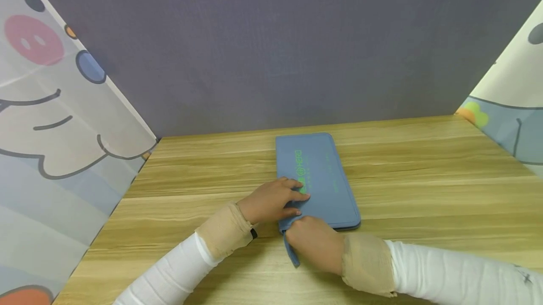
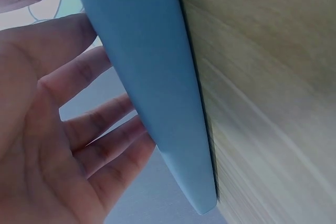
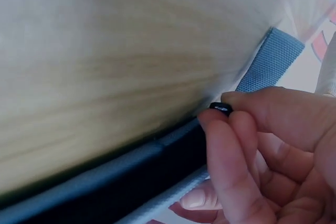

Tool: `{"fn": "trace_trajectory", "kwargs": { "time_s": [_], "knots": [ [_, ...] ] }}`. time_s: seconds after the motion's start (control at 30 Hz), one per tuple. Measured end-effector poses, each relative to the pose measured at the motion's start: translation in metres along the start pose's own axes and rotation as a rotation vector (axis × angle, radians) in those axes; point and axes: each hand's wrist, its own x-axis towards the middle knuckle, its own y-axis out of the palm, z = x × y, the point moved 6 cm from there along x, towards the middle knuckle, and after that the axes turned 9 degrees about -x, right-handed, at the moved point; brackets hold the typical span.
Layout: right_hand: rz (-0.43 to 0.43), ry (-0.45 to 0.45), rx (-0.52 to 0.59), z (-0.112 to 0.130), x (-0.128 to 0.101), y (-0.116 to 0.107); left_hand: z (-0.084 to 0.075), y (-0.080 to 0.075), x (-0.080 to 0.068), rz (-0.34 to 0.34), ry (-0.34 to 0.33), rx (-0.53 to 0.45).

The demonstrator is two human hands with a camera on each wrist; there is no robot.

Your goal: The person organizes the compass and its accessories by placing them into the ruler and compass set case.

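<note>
A blue zip case (image 1: 324, 177) with green lettering lies flat on the wooden table. My left hand (image 1: 271, 200) rests its spread fingers on the left part of the cover. From the left wrist view, those fingertips touch the upper edge of the case's smooth spine (image 2: 149, 66). At the near left corner, my right hand (image 1: 316, 243) pinches a small black zipper pull (image 3: 220, 108) between thumb and forefinger. A blue fabric strap (image 3: 270, 61) sticks out beside that corner. Along the near side, the right wrist view shows a dark band between the case's two edges.
The wood-grain table (image 1: 203, 173) extends around the case on both sides. A grey-purple panel (image 1: 271, 50) stands behind it. Cartoon-printed sheets flank the table, one on the left (image 1: 76, 121) and one on the right (image 1: 517, 93).
</note>
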Motion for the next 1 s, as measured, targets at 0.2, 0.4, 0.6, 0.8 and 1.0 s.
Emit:
{"fn": "trace_trajectory", "kwargs": {
  "time_s": [0.2, 0.4, 0.6, 0.8, 1.0],
  "knots": [
    [-0.011, 0.006, -0.022, 0.004, 0.005, -0.001, 0.003, 0.002, -0.001, 0.009, -0.019, -0.006],
    [-0.053, 0.013, -0.073, 0.007, 0.008, -0.002, 0.006, 0.001, -0.003, 0.009, -0.031, -0.017],
    [-0.039, 0.021, -0.017, 0.003, 0.008, -0.002, 0.006, 0.000, -0.003, -0.014, -0.019, 0.002],
    [0.005, 0.033, 0.245, -0.009, 0.000, 0.003, 0.007, 0.004, -0.006, -0.035, 0.016, -0.001],
    [-0.078, 0.005, 0.533, -0.046, -0.017, -0.008, 0.023, -0.007, -0.019, -0.118, 0.001, -0.052]
  ]
}}
